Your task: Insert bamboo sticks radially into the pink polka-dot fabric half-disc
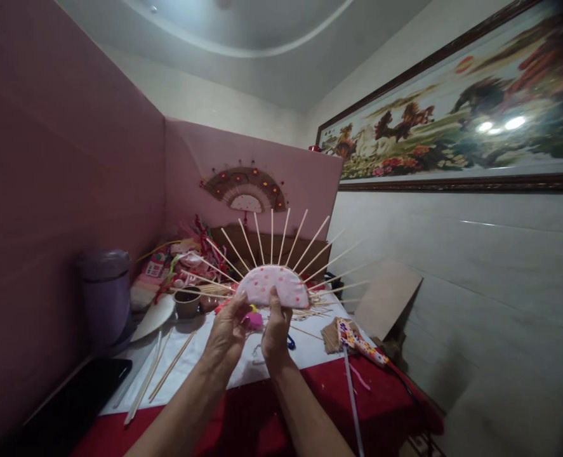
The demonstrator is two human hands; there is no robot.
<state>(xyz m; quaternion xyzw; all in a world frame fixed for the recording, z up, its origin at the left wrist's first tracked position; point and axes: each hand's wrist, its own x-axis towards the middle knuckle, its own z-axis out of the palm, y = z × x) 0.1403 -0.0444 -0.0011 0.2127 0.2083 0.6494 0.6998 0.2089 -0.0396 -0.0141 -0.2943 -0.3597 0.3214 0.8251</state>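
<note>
I hold up a half-round pink dotted fabric pad [274, 285] with several thin wooden skewers [310, 244] fanning out from its curved top. My left hand [227, 333] grips the pad's lower left edge, fingers closed on it. My right hand [276, 330] pinches the bottom middle, thumb pressed on the front. A small bright pink piece [253, 319] shows between the two hands, just below the pad.
A finished brown fan [245, 187] hangs on the pink partition. On the white sheet [200, 362] over the red cloth lie loose skewers [160, 374], a small brown cup [187, 301], a purple container [104, 292], a patterned fabric strip [360, 343] and cardboard [388, 295]. A dark phone [79, 400] lies at left.
</note>
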